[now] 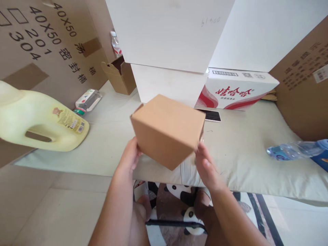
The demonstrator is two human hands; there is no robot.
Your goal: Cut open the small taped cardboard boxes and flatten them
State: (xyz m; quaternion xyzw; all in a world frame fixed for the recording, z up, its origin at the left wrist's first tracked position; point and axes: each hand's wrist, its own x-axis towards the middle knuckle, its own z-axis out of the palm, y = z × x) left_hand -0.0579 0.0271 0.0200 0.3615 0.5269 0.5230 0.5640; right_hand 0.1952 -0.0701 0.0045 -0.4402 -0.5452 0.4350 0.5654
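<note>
A small brown cardboard box is tilted between my two hands, over the front of the cloth-covered surface. My left hand grips its lower left side, with the fingertips partly hidden behind it. At the lower right corner, my right hand holds the box's other end; some of its fingers are out of sight. Small flaps show at both ends of the box. Behind it lies a phone with a dark screen, partly covered by the box.
White cartons stand at the back, beside a red-and-white carton. To the left are a yellow jug, a lying clear bottle and an open brown box. A crumpled water bottle lies at right. Large cardboard sheets flank both sides.
</note>
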